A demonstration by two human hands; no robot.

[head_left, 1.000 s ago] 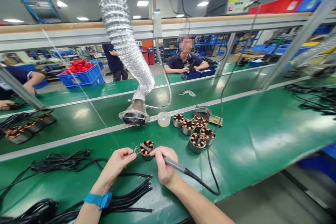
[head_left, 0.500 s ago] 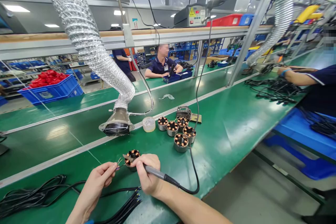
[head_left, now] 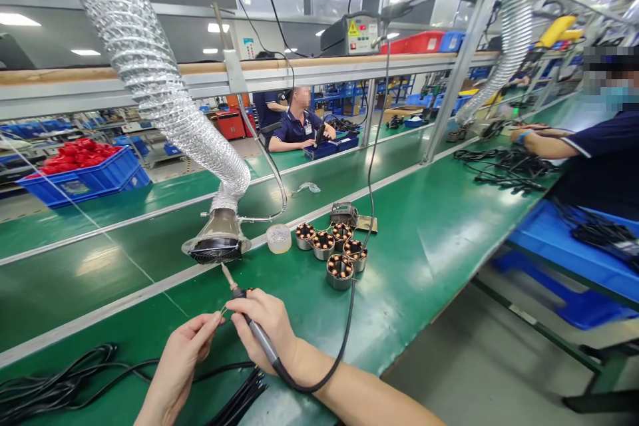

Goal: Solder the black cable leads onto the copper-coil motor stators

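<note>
My right hand (head_left: 272,329) is closed round the handle of a soldering iron (head_left: 263,341), whose bare tip points up and away toward the fume extraction hood. Between thumb and fingertips my left hand (head_left: 182,353) pinches thin wire ends (head_left: 223,311). The fingertips of both hands are close together there; whether the right ones touch the wire I cannot tell. Behind my right hand a motor stator is almost wholly hidden, with only a bit of copper showing. Several more stators (head_left: 340,271) with copper windings stand further back on the green bench (head_left: 424,239).
Above the bench's far strip hangs the extraction hood (head_left: 217,239) on a silver duct. A clear tape roll (head_left: 278,238) and a soldering-iron stand (head_left: 344,215) sit near the stators. Black cables (head_left: 64,373) lie at left, a cable bundle (head_left: 239,399) in front. A co-worker's arm (head_left: 544,143) is at right.
The soldering iron has swung from the stator to point upward toward the hood. My right hand has moved left, closer to my left fingertips, and now covers the stator.
</note>
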